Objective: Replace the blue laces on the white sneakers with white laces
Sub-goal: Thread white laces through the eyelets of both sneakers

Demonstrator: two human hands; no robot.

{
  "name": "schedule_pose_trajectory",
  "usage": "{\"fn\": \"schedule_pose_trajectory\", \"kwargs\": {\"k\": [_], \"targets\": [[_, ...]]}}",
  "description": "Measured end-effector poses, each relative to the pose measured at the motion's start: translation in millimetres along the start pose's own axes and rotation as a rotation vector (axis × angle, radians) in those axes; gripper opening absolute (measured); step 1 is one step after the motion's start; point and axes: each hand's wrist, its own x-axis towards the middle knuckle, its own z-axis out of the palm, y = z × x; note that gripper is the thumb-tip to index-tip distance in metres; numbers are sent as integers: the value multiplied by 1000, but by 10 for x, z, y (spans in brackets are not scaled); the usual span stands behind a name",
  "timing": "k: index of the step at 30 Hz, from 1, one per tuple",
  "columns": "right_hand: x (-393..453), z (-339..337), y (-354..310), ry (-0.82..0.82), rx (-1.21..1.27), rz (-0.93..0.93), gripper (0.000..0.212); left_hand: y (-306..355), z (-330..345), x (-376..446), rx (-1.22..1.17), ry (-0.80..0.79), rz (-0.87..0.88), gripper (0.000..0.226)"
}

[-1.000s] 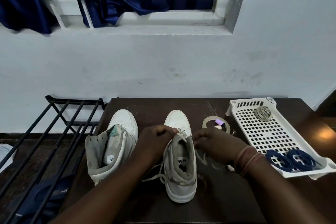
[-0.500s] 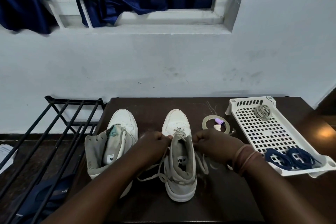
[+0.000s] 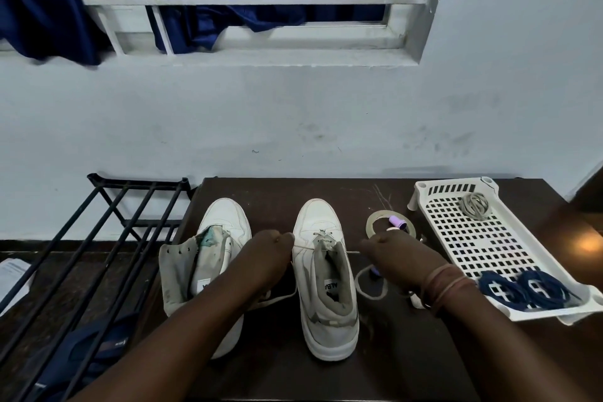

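Two white sneakers stand toes-away on a dark table [image 3: 375,369]. The left sneaker [image 3: 222,232] has no lace and its tongue hangs open. The right sneaker [image 3: 321,284] has a white lace [image 3: 370,290] threaded through its lowest eyelets. My left hand [image 3: 266,254] grips one end of that lace on the shoe's left side. On the shoe's right side my right hand [image 3: 396,258] grips the other end. Both ends are stretched sideways. Two coiled blue laces [image 3: 525,289] lie in a white tray [image 3: 456,238].
A coiled white lace [image 3: 474,204] lies at the tray's far end. A tape roll [image 3: 375,222] with a small purple object [image 3: 398,222] sits between the right sneaker and the tray. A black metal rack [image 3: 98,238] stands left of the table.
Both hands have moved apart from the right sneaker's tongue, pulling the two white lace ends outward to the left and right.
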Motion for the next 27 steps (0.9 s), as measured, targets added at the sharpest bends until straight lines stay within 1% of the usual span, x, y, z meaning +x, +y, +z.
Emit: {"fn": "schedule_pose_trajectory", "kwargs": {"k": [1, 3, 4, 5, 7, 10, 11, 12, 14, 15, 16, 17, 18, 21, 23, 24, 27], "targets": [[-19, -5, -19, 36, 45, -6, 18, -5, 5, -2, 11, 13, 4, 40], [16, 38, 20, 34, 25, 46, 20, -24, 41, -1, 12, 40, 10, 40], [28, 44, 22, 41, 92, 78, 18, -37, 60, 3, 9, 54, 11, 40], [56, 42, 43, 48, 95, 46, 22, -51, 80, 11, 8, 63, 13, 39], [66, 49, 33, 65, 120, 96, 32, -70, 109, 2, -8, 67, 21, 38], [92, 65, 25, 47, 221, 119, 31, -81, 129, -13, -52, 66, 43, 37], [96, 54, 26, 50, 260, 114, 34, -77, 134, -18, -26, 104, 81, 35], [98, 27, 20, 57, 312, 126, 36, -62, 132, -28, 21, 180, 149, 30], [85, -60, 24, 69, 469, 157, 33, -18, 134, -36, 50, 349, 378, 15], [74, -110, 41, 69, 557, 157, 30, 10, 136, -48, 27, 381, 483, 9], [66, -160, 57, 81, 621, 156, 22, 42, 138, -75, 2, 378, 552, 7], [63, -207, 82, 88, 661, 144, 13, 58, 146, -95, -12, 360, 593, 8], [64, -231, 112, 110, 695, 124, 9, 72, 163, -114, -13, 335, 612, 9], [55, -236, 165, 111, 766, 72, 21, 93, 212, -146, 5, 274, 614, 7], [50, -228, 155, 79, 764, 24, 21, 88, 228, -146, -10, 265, 567, 5], [39, -226, 133, 66, 763, -4, 19, 82, 226, -149, -22, 261, 512, 4], [31, -212, 85, 93, 682, -83, 12, 67, 207, -188, -46, 195, 299, 17]]}}
